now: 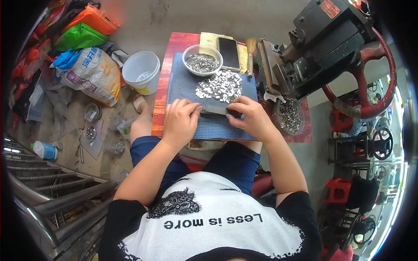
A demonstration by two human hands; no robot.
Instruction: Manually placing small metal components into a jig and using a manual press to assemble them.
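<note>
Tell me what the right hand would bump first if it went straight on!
Past the dark bar the right hand holds, probably the pile of small pieces; depth is unclear.

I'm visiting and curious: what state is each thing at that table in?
Dark bar: held at both ends
Left grip: closed on its left end
Right grip: closed on its right end
Small pieces: loose, spread on the blue mat
Bowl: open, holding metal pieces
Phone: flat, screen dark
Brush: lying beside the phone
White bucket: open, nearly empty
Tub: open, holding metal pieces
</note>
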